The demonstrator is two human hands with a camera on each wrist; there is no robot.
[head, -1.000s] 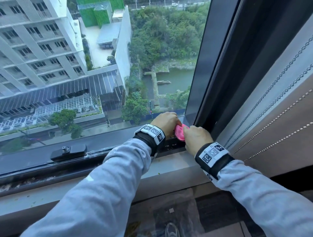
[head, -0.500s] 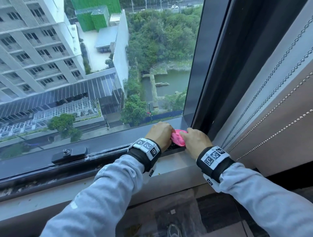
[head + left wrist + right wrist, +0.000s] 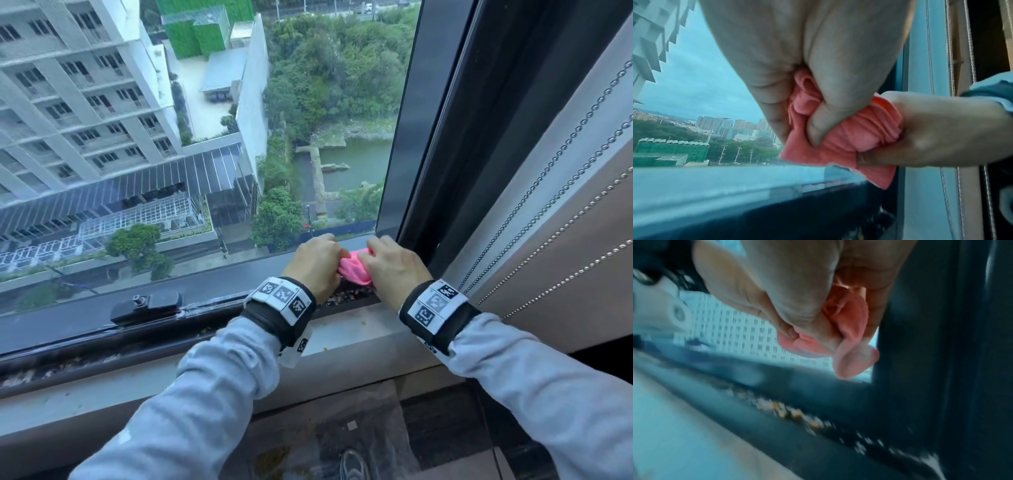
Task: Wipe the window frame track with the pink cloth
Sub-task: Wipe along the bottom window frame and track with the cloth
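Both hands grip the pink cloth [image 3: 354,270], bunched between them just above the window frame track [image 3: 346,297] at its right end, by the upright frame. Left hand [image 3: 313,265] and right hand [image 3: 394,270] likely wad it to fit the groove. Debris [image 3: 789,412] remains in the track.

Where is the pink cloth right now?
In the head view the pink cloth is bunched between the left hand and the right hand, just above the debris-strewn window track at its right end, beside the dark upright frame.
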